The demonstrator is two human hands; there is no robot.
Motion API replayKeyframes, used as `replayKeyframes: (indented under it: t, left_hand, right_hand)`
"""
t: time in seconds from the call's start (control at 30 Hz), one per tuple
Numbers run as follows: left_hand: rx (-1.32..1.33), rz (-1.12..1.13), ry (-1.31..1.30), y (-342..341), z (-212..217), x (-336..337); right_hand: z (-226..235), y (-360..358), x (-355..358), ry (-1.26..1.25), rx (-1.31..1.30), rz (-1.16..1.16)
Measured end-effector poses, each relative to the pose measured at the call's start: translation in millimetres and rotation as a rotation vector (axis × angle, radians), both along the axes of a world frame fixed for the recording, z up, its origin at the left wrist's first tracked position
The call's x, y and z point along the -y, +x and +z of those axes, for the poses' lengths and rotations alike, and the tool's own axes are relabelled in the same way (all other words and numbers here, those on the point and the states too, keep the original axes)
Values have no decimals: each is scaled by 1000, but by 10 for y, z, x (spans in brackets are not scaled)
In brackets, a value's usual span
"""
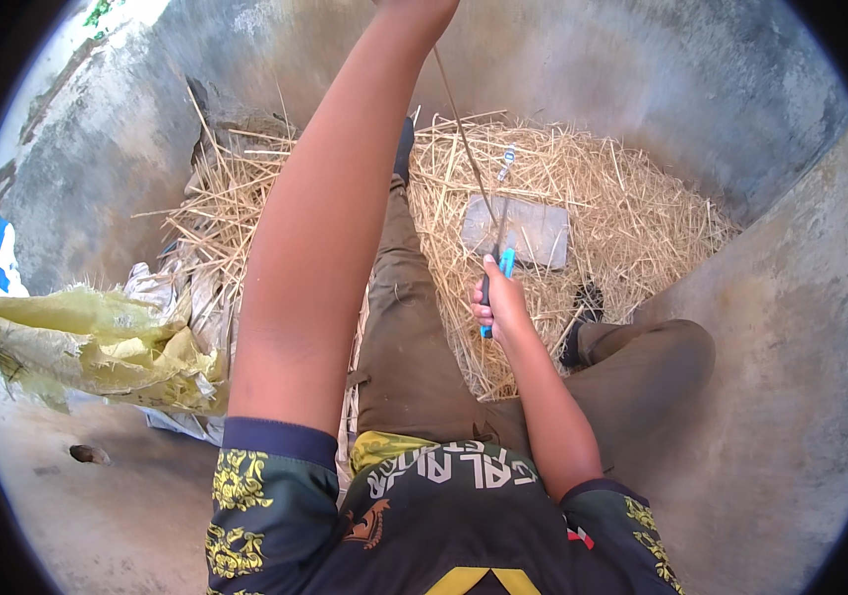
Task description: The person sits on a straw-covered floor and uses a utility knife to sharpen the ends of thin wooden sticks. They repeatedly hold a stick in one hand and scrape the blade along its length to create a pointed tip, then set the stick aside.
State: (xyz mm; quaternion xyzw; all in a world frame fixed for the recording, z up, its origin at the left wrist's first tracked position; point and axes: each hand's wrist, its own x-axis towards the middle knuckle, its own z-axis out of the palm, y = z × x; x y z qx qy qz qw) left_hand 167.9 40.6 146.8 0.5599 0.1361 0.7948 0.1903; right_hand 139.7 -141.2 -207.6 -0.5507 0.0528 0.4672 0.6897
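My left arm stretches up to the top edge, where my left hand (418, 6) is cut off and its fingers are out of sight. A long thin brown strip (461, 129) slants down from beside that hand towards my right hand (505, 299). The fingers of my right hand are wrapped round a blue utility knife (507, 262), its pale blade pointing away from me. A dark piece also shows in this grip; I cannot tell whether it belongs to the knife. Beyond the hand, a flat grey board (543, 233) lies on the straw, partly behind the strip.
Loose straw (632, 198) covers the ground between curved concrete walls (583, 59). A small bottle-like item (507, 159) lies beyond the board. At left is a torn yellowish sack (97, 342). My left leg (409, 307) is stretched forward, my right knee (677, 362) bent outward.
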Motion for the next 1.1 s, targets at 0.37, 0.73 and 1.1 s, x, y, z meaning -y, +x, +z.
replayKeyframes:
  t: [0.37,0.73,1.1]
  left_hand:
    - [195,-84,39,202,-24,-90]
    - [57,-82,92,147,-6,-71]
    - [81,32,71,152,-37,-69]
  right_hand:
    - [444,-256,-72,311,780,-168]
    - [412,-50,-11,513,465,-224]
    - [486,-16,32,291,839,-238]
